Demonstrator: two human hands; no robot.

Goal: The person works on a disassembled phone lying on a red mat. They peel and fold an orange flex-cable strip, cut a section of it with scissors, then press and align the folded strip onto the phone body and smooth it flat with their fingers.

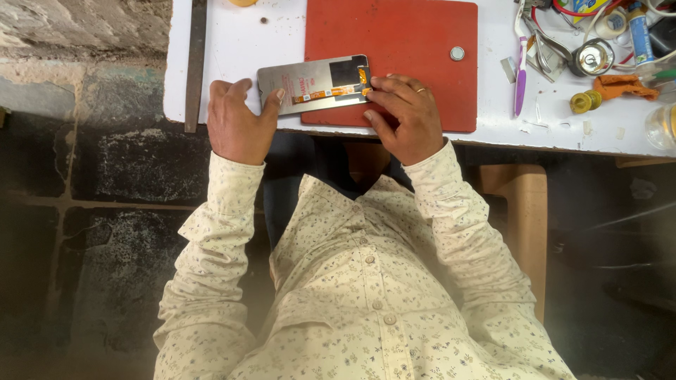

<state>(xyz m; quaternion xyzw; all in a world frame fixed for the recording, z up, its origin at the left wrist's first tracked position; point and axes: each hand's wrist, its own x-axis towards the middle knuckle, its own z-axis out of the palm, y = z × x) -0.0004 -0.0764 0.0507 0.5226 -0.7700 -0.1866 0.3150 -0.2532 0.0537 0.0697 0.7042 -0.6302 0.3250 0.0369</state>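
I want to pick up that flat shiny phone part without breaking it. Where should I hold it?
Probably by its two short ends. The phone screen panel lies flat, half on the red mat, with orange ribbon cables on top near its right end. The left hand steadies the left end and the right hand touches the right. Pinch the bare edges from the sides, clear of the cables.

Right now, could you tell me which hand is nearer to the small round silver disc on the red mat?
The right hand: it lies just below and left of the disc. The left hand is farther away, beyond the flat panel.
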